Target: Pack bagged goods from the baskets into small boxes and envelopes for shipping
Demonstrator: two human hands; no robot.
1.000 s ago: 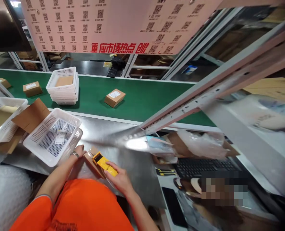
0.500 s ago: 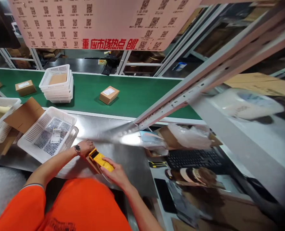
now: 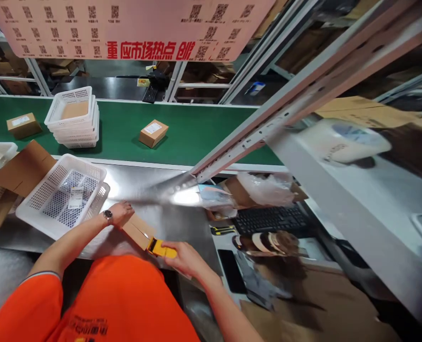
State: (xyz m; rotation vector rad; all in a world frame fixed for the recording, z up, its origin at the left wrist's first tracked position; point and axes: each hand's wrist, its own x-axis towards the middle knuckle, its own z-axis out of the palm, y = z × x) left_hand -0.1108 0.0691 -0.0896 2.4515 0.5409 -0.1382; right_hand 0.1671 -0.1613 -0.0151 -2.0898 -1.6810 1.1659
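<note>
A small brown cardboard box (image 3: 137,231) lies on the steel worktop (image 3: 175,223) close to my body. My left hand (image 3: 121,212), with a wristwatch, rests on the box's far end and holds it down, fingers curled over it. My right hand (image 3: 182,257) grips a yellow tape dispenser (image 3: 161,248) at the box's near right end. My orange shirt hides the worktop's front edge.
A white mesh basket (image 3: 59,195) with a labelled item sits left of the box, beside a flat cardboard piece (image 3: 25,167). On the green conveyor (image 3: 203,137) ride stacked white baskets (image 3: 73,116) and two boxes (image 3: 153,133). A keyboard (image 3: 269,219), phone (image 3: 231,277) and tape rolls (image 3: 264,242) lie right.
The yellow dispenser has slid from the box's top toward me to its near right end. My left hand has stayed on the box. The view has shifted right.
</note>
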